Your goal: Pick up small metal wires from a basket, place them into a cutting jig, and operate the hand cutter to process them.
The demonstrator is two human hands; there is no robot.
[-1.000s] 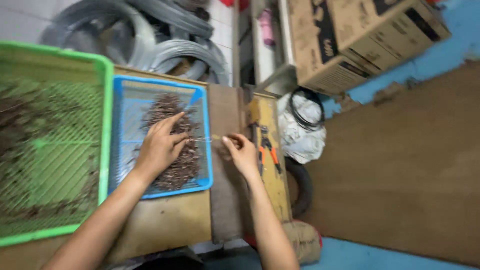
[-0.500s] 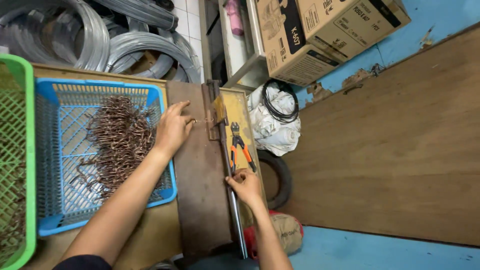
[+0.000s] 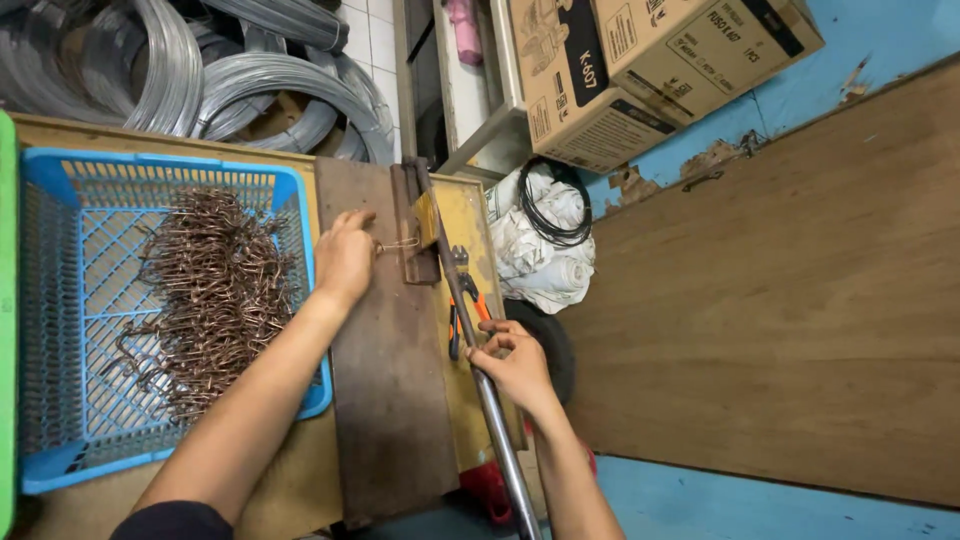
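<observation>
My left hand [image 3: 345, 258] rests on a dark metal plate [image 3: 385, 400] and pinches a small bent wire piece [image 3: 400, 244] against the block of a bending jig [image 3: 418, 235]. My right hand [image 3: 512, 362] is closed around the long steel lever bar [image 3: 480, 375] that runs from the jig toward me. A blue plastic basket [image 3: 60, 180] to the left holds a heap of several rusty brown bent wire pieces [image 3: 210, 290]. Orange-handled pliers [image 3: 465, 300] lie beside the bar on the yellow bench top.
Coils of grey steel wire [image 3: 240, 90] lie behind the bench. A green basket edge [image 3: 5, 300] shows at far left. Cardboard boxes [image 3: 640, 70], a white sack with black cable [image 3: 545, 235] and a wooden panel [image 3: 780, 300] stand to the right.
My left hand moved out of the basket to the jig with a wire piece. My right hand slid down and gripped the lever bar. The view shifted right.
</observation>
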